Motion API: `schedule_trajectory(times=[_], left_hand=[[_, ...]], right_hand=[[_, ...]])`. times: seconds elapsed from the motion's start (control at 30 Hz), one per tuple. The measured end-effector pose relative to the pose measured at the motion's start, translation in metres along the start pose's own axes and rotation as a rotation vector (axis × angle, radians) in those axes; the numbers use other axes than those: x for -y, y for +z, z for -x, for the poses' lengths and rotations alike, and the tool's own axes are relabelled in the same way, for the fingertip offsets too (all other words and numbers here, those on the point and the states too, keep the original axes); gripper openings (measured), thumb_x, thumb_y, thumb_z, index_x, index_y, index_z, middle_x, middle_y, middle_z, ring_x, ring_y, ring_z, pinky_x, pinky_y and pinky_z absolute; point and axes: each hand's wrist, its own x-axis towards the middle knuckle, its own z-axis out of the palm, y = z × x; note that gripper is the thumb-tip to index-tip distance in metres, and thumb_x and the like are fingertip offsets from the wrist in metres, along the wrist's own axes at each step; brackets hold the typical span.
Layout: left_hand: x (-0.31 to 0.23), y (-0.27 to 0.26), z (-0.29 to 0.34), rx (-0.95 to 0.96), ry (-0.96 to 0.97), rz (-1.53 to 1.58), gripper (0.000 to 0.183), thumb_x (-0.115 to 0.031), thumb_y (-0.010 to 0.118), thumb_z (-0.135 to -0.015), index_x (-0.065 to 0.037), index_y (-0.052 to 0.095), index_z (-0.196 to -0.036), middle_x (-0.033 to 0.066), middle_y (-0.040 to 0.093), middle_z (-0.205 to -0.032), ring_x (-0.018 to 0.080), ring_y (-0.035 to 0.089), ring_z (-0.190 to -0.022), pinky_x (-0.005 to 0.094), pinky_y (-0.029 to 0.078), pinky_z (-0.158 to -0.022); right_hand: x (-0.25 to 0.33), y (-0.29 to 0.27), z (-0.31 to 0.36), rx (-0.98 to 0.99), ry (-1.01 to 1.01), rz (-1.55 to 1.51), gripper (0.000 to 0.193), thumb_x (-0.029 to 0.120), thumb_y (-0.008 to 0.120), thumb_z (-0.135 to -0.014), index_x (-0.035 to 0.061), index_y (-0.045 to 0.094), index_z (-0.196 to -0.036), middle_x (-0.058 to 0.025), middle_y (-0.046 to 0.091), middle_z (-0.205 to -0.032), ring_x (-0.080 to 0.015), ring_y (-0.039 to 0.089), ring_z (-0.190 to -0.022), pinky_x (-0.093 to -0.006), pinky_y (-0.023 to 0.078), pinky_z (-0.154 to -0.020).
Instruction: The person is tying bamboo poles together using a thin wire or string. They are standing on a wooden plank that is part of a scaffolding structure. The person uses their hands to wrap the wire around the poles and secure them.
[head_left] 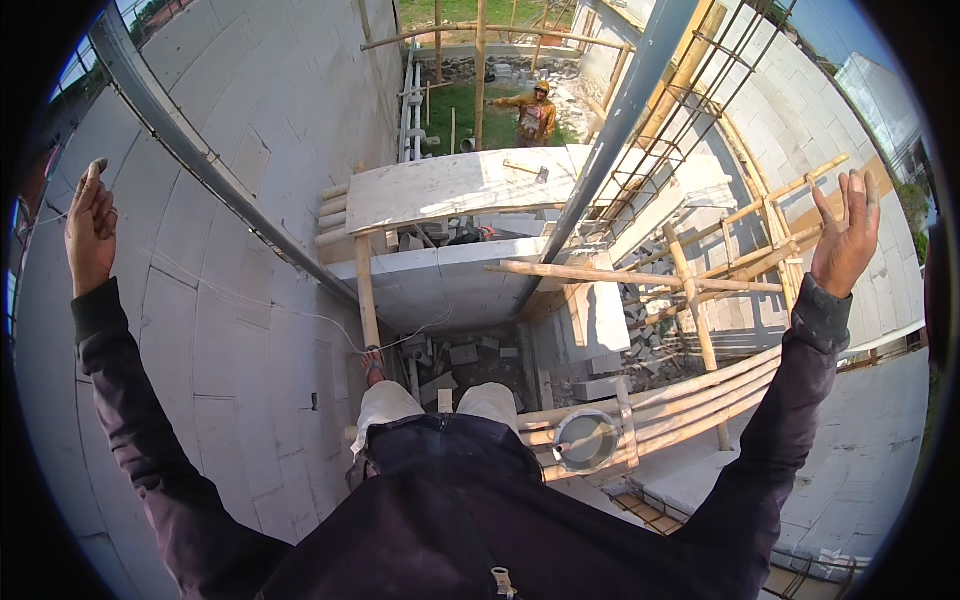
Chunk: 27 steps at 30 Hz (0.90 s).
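My left hand (92,228) is raised at the far left beside the pale block wall (215,330). Its fingers are curled together; whatever they pinch is too small to make out. A thin white string (290,312) runs along that wall near this hand and sags toward my foot. My right hand (848,235) is lifted at the far right, fingers apart, holding nothing, with bamboo rails behind it. Below, a round bucket (611,447) with grey contents and a tool handle in it sits on several bamboo poles (690,398).
My foot (373,366) stands by a bamboo pole high above rubble. A hand tool (528,170) lies on a pale board (440,190). Steel posts (625,115) and a rebar cage (670,135) rise beyond. A co-worker (535,115) stands on lower ground, one arm out.
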Motion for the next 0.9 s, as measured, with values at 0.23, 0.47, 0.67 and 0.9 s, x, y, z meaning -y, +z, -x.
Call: schedule_trajectory(times=[0.23,0.47,0.67,0.9], left_hand=[[0.198,-0.002,0.162,0.499,-0.343,-0.94,0.02,-0.015,0.066,-0.085,0.004,0.067,-0.087,0.0141,0.063,-0.07,0.0203,0.057,-0.064,0.0333,0.046,-0.063],[0.333,0.028,0.297,0.414,-1.102,-0.47,0.023,-0.019,0.07,-0.082,0.004,0.072,-0.087,0.0044,0.064,-0.068,0.0096,0.054,-0.065,0.0294,0.045,-0.062],[0.351,0.103,0.153,0.643,-1.056,0.186,0.015,-0.008,0.065,-0.087,0.005,0.07,-0.087,0.0019,0.066,-0.077,0.0089,0.059,-0.075,0.0267,0.048,-0.072],[0.361,0.074,-0.045,0.759,-1.016,0.241,0.025,-0.022,0.061,-0.097,0.001,0.069,-0.089,-0.0019,0.059,-0.075,0.0059,0.048,-0.066,0.025,0.041,-0.059]], right_hand=[[-0.193,0.005,0.184,0.411,0.2,0.647,0.039,0.012,0.064,-0.087,-0.0002,0.06,-0.124,-0.0157,0.058,-0.127,-0.0229,0.056,-0.116,-0.0359,0.046,-0.095],[-0.185,0.187,0.536,0.876,1.675,0.245,0.04,0.031,0.068,-0.088,0.0019,0.066,-0.115,-0.0042,0.067,-0.088,-0.0139,0.065,-0.084,-0.0299,0.054,-0.069],[-0.124,0.438,0.486,1.101,1.416,-0.378,0.039,0.028,0.059,-0.098,-0.0012,0.061,-0.124,-0.0102,0.067,-0.112,-0.0138,0.059,-0.1,-0.0301,0.049,-0.084],[-0.142,0.6,0.379,1.035,1.345,-0.109,0.024,0.019,0.058,-0.097,-0.0035,0.065,-0.093,-0.0066,0.065,-0.078,-0.0129,0.065,-0.073,-0.0264,0.055,-0.062]])
